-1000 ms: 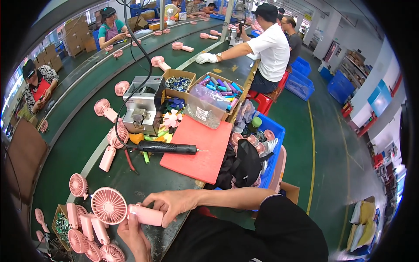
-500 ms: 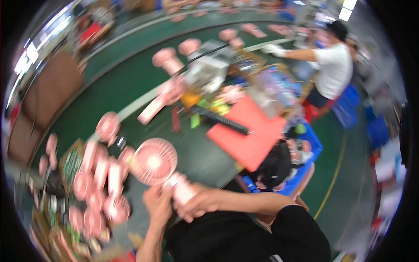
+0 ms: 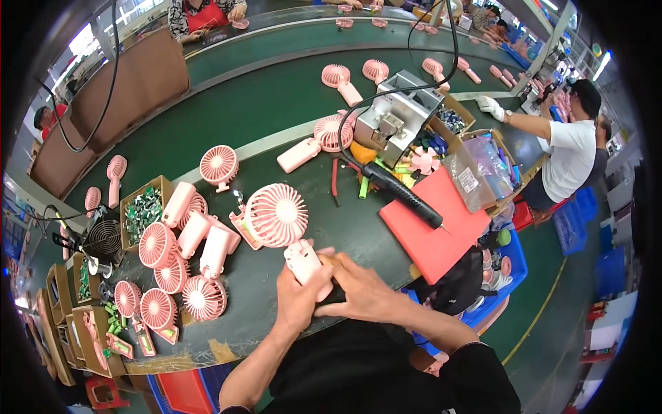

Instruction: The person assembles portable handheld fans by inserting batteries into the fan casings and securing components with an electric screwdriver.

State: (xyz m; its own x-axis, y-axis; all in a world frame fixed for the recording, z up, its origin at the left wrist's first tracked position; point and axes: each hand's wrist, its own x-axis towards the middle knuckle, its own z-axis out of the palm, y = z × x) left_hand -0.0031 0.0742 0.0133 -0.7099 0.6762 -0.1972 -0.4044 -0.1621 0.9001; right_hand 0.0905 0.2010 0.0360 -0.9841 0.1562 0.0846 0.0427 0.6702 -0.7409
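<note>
A pink handheld fan point(image 3: 276, 214) is in front of me, its round caged head toward the table and its handle point(image 3: 301, 261) toward my body. My left hand point(image 3: 298, 297) is wrapped round that handle. From the other side my right hand point(image 3: 364, 288) curls against the handle's lower end, thumb and fingers around it; its far fingertips are slightly blurred. Just behind the fan head lies an opened pink handle shell point(image 3: 246, 229) with a green part inside. Beyond it, a smaller-looking pink fan point(image 3: 218, 165) lies on the dark table point(image 3: 276, 331).
Several pink fans point(image 3: 157, 243) are piled at left beside a box of green circuit boards point(image 3: 145, 212). At right are a black electric screwdriver point(image 3: 403, 195), a red mat point(image 3: 441, 224), a metal fixture point(image 3: 396, 114) and a blue crate point(image 3: 514, 259). A co-worker point(image 3: 569, 145) stands beyond the conveyor belt point(image 3: 276, 103).
The view has shifted and sharpened, with the table appearing farther to the right. My right hand has loosened from a tight wrap to a more open curl at the handle's end.
</note>
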